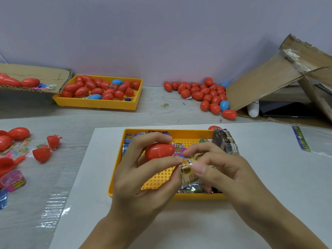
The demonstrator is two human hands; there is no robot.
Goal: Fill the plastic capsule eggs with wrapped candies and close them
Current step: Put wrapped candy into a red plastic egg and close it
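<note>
Two hands raised, left hand [143, 169] gripping red egg [159, 151], right hand [221, 169] pinching candy wrapper [187, 170]

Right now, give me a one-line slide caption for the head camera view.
Left hand grips a red capsule egg while the right hand pinches a wrapped candy over the yellow tray.

Even, soft indoor light, shadows faint. Glare on the plastic sheet [53, 209]. Wide-angle bending at edges, overall slightly soft focus
</note>
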